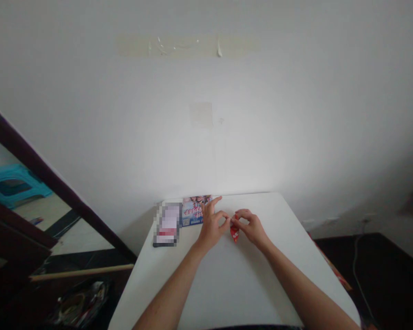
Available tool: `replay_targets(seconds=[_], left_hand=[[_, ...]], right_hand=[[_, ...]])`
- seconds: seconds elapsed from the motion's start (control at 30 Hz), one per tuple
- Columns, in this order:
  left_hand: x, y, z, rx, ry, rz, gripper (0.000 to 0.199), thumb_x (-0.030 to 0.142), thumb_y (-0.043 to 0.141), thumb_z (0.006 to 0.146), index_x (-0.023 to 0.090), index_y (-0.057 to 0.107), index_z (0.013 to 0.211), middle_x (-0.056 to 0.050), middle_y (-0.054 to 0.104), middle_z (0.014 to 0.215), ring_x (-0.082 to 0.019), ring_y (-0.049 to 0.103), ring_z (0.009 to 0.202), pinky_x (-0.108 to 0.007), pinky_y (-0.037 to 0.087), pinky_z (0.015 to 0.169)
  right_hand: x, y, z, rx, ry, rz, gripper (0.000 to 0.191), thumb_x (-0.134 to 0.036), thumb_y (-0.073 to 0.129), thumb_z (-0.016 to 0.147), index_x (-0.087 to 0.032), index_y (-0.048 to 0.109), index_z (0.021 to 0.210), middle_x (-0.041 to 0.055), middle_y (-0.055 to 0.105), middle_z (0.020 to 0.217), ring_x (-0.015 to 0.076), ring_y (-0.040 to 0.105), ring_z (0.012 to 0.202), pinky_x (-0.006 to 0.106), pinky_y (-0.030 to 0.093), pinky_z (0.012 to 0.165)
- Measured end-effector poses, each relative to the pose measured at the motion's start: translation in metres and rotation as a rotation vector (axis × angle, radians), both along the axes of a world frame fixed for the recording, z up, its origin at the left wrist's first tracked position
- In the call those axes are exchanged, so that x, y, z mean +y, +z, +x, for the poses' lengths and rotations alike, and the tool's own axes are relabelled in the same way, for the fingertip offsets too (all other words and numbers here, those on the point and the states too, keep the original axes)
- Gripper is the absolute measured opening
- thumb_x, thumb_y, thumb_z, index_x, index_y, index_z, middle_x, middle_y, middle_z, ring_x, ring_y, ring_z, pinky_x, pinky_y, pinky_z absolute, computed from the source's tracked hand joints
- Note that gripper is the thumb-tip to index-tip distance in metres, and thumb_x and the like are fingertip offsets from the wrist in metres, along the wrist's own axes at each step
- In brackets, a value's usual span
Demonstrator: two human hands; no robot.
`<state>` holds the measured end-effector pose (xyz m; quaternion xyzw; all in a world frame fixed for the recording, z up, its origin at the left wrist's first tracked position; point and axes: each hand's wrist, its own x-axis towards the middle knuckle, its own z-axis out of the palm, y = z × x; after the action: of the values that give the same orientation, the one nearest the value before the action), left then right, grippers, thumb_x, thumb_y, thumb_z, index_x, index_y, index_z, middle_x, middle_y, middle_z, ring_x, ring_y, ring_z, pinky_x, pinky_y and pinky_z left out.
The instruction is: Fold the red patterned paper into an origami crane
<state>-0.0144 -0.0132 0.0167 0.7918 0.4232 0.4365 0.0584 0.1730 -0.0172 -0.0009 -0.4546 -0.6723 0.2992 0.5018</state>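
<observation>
A small, shiny red packet (234, 234) with white markings is held just over the white table (227, 284), its pointed lower end hanging down. My right hand (251, 226) pinches its upper part between thumb and forefinger. From the other side, my left hand (211, 228) closes thumb and forefinger at the packet's upper left edge, while its other fingers stick out. The exact bit under the left fingertips is too small to make out. Behind the left hand lies a printed blue and pink card (192, 213), partly covered by that hand.
A phone (168, 224) with a blurred screen lies at the table's left edge. The far edge meets a white wall (248, 137). At left are a dark frame (55, 174) and a blue plastic stool (17, 183). A cable (355, 266) runs along the right.
</observation>
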Motion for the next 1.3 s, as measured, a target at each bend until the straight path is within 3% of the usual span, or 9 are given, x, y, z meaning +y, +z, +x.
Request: replay_targets(seconds=[0.43, 0.67, 0.8, 1.07, 1.3], left_hand=[[0.003, -0.001, 0.0, -0.035, 0.018, -0.058, 0.01, 0.026, 0.067, 0.088, 0.026, 0.076, 0.085, -0.005, 0.044, 0.15, -0.028, 0.038, 0.139, -0.055, 0.032, 0.118], [0.001, -0.003, 0.002, -0.03, -0.004, -0.069, 0.007, 0.025, 0.072, 0.084, 0.028, 0.078, 0.084, -0.004, 0.047, 0.148, -0.029, 0.041, 0.138, -0.056, 0.032, 0.117], [0.001, -0.004, 0.004, -0.03, -0.007, -0.053, 0.006, 0.026, 0.074, 0.082, 0.028, 0.078, 0.086, -0.005, 0.048, 0.147, -0.029, 0.043, 0.136, -0.056, 0.034, 0.116], [0.006, -0.008, 0.001, -0.073, 0.037, -0.062, 0.007, 0.024, 0.071, 0.084, 0.027, 0.077, 0.083, -0.005, 0.052, 0.144, -0.027, 0.044, 0.135, -0.057, 0.035, 0.116], [0.005, -0.007, 0.001, -0.074, 0.031, -0.053, 0.005, 0.026, 0.073, 0.084, 0.028, 0.078, 0.084, -0.006, 0.053, 0.142, -0.028, 0.045, 0.133, -0.057, 0.036, 0.114]], right_hand=[[0.001, 0.005, 0.002, 0.003, 0.001, -0.01, 0.03, -0.051, 0.064, 0.087, -0.024, 0.069, 0.075, 0.003, 0.07, 0.081, 0.0222, 0.063, 0.088, 0.038, 0.043, 0.091], [0.001, 0.003, -0.001, -0.049, -0.085, 0.087, 0.024, -0.044, 0.061, 0.087, -0.023, 0.067, 0.078, 0.0089, 0.065, 0.107, 0.0267, 0.056, 0.111, 0.045, 0.04, 0.102], [0.001, 0.0, -0.001, -0.081, -0.103, 0.096, 0.025, -0.043, 0.059, 0.089, -0.023, 0.068, 0.079, 0.0109, 0.061, 0.113, 0.0283, 0.052, 0.119, 0.048, 0.038, 0.105], [0.007, -0.008, 0.004, -0.046, -0.113, 0.091, 0.03, -0.055, 0.066, 0.085, -0.026, 0.075, 0.083, 0.0094, 0.064, 0.109, 0.0277, 0.055, 0.114, 0.048, 0.037, 0.106], [0.004, -0.004, 0.0, -0.036, -0.139, 0.115, 0.031, -0.055, 0.065, 0.086, -0.026, 0.073, 0.083, 0.0094, 0.064, 0.11, 0.0271, 0.057, 0.113, 0.048, 0.039, 0.104]])
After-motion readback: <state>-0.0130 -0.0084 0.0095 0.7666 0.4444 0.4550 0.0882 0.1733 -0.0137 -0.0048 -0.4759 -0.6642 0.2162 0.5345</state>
